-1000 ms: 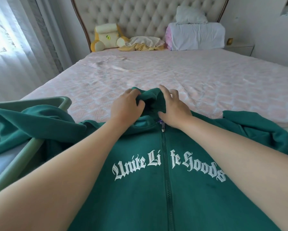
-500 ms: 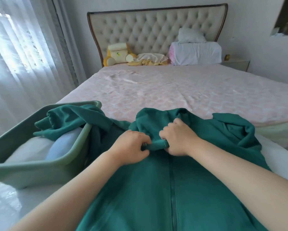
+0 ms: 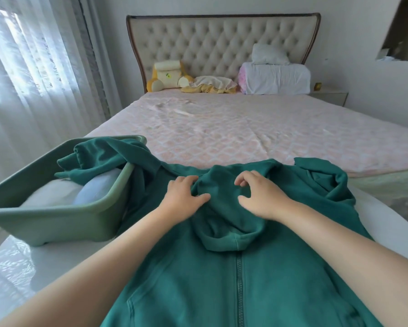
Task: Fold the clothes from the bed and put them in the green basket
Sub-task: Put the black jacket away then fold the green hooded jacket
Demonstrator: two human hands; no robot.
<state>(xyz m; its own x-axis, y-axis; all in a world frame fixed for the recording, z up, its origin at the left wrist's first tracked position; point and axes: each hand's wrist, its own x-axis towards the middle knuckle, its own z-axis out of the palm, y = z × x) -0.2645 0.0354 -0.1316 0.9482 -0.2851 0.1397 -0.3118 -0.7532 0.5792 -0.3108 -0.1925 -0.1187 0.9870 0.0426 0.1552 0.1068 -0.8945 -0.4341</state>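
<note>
Head view: both hands are down on the hood point(image 3: 229, 220)!
Left hand point(image 3: 184, 197) flat, right hand point(image 3: 259, 197) loosely arched, neither gripping. Green hoodie point(image 3: 210, 279) lies across the glossy white surface point(image 3: 45, 263), sleeve point(image 3: 108, 156) draped into the green basket point(image 3: 56, 215); pink bed point(image 3: 245, 133) and tufted headboard point(image 3: 222, 43) beyond.

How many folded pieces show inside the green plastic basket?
2: a white folded piece toward the left of the green plastic basket, and a pale blue one right of it, next to the draped sleeve of the dark green zip hoodie. Others may be hidden.
</note>
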